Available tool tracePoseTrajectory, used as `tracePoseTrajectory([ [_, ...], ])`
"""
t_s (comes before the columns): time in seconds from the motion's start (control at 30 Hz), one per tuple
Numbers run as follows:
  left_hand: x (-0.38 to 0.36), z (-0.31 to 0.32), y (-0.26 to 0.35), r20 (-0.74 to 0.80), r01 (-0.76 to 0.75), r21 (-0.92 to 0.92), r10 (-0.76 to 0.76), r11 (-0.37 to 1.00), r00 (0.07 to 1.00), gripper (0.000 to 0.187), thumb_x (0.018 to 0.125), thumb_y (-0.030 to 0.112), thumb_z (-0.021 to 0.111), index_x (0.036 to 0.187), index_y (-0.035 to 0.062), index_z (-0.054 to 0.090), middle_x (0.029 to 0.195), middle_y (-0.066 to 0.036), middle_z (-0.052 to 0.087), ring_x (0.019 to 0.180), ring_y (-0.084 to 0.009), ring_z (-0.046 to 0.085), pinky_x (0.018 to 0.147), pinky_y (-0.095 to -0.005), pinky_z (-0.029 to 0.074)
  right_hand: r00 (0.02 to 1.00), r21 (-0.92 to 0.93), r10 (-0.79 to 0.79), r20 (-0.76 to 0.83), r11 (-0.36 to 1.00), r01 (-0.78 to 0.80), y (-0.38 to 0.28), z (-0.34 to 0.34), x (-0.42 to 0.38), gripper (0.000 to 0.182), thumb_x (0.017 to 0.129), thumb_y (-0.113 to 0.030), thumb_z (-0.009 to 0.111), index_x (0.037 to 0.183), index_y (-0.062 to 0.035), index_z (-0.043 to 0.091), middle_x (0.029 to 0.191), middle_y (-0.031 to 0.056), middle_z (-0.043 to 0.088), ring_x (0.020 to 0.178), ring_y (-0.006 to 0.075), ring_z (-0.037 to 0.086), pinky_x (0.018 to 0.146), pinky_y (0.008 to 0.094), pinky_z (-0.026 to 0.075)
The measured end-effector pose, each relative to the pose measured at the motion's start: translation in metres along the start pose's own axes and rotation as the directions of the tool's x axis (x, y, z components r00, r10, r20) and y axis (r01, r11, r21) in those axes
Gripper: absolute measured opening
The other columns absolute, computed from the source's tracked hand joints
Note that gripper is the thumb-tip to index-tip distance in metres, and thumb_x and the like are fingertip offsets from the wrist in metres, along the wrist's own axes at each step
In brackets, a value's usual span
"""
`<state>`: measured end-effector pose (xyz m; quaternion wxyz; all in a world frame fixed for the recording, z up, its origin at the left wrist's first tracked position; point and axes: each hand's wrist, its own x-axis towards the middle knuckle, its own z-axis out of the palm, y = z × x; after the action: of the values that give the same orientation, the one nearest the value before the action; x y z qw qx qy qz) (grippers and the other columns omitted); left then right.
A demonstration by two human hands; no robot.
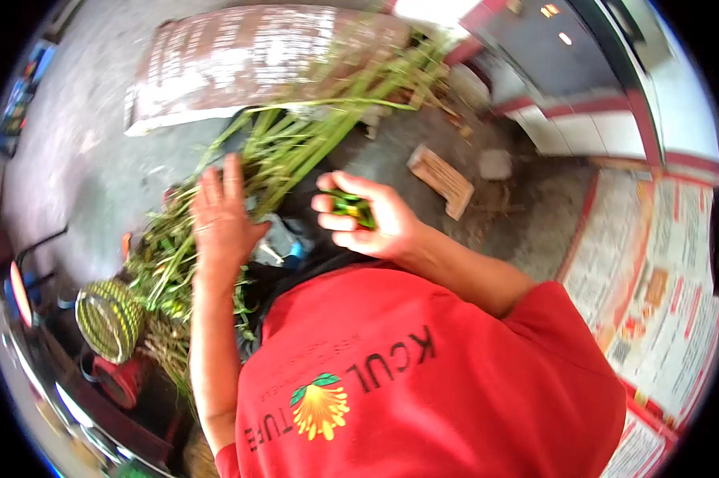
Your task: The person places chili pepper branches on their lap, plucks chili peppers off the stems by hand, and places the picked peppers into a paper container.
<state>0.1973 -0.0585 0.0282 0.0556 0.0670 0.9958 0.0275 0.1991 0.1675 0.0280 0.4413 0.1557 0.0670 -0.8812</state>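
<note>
A heap of long green plant stems [319, 147] with leafy ends [164, 267] lies in front of me, slanting from upper right to lower left. My left hand [220, 211] is over the leafy part of this heap, open, with its fingers stretched forward. Closer to my body, to the right of the stems, my right hand [375, 211] is curled palm up around a small bunch of green and yellow plant pieces [351, 209]. Between the hands, a greyish plastic bag [276, 239] with a blue patch shows against dark cloth.
Behind the stems lies a brown printed sack [240, 56]. On the floor to the right is a brown block [441, 179]. A green-yellow woven basket [108, 319] and a red container [120, 381] stand at left. Printed sheets [654, 271] cover a surface at right.
</note>
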Motion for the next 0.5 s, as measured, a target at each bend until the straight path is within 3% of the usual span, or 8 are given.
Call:
tracePoseTrajectory([
  [0.03, 0.002, -0.005, 0.000, 0.039, -0.003, -0.045, 0.005, 0.999, 0.999, 0.112, 0.052, 0.030, 0.084, 0.141, 0.0086, 0.018, 0.129, -0.022, 0.039, 0.119, -0.0370, 0.040, 0.097, -0.0457, 0.033, 1.000, 0.016, -0.009, -0.014, 1.000, 0.009, 0.001, -0.001, -0.003, 0.019, 0.092, -0.028, 0.050, 0.097, -0.0099, 0.055, 0.085, 0.0059, 0.056, 0.057, 0.0106, 0.043, 0.040, 0.0210, 0.033],
  [0.17, 0.001, -0.002, -0.005, -0.077, -0.023, -0.033, 0.020, 0.999, 0.997, 0.089, 0.063, 0.015, 0.073, 0.138, 0.0057, 0.025, 0.095, -0.016, 0.053, 0.088, -0.0335, 0.055, 0.083, -0.0430, 0.041, 0.998, -0.040, -0.049, 0.038, 0.998, 0.050, 0.004, -0.010, -0.013, 0.015, 0.090, -0.023, 0.053, 0.101, -0.0128, 0.056, 0.088, 0.0063, 0.056, 0.057, 0.0106, 0.044, 0.040, 0.0196, 0.033],
  [0.4, 0.009, -0.003, -0.024, -0.150, 0.024, -0.063, -0.033, 0.998, 0.988, 0.065, 0.067, 0.014, 0.070, 0.127, 0.0091, 0.044, 0.093, -0.017, 0.061, 0.082, -0.0346, 0.059, 0.074, -0.0434, 0.047, 0.990, 0.009, -0.132, 0.058, 0.991, 0.132, -0.010, -0.031, -0.042, 0.014, 0.090, -0.018, 0.055, 0.103, -0.0125, 0.055, 0.088, 0.0072, 0.054, 0.059, 0.0103, 0.042, 0.040, 0.0190, 0.032],
  [0.5, 0.016, -0.033, -0.033, -0.243, 0.146, -0.151, -0.180, 0.978, 0.953, 0.057, 0.070, 0.017, 0.068, 0.123, 0.0103, 0.050, 0.101, -0.015, 0.063, 0.087, -0.0347, 0.061, 0.075, -0.0396, 0.049, 0.982, 0.033, -0.176, 0.068, 0.984, 0.174, -0.021, -0.050, -0.054, 0.015, 0.090, -0.017, 0.053, 0.104, -0.0122, 0.055, 0.089, 0.0071, 0.054, 0.059, 0.0101, 0.043, 0.041, 0.0187, 0.031],
])
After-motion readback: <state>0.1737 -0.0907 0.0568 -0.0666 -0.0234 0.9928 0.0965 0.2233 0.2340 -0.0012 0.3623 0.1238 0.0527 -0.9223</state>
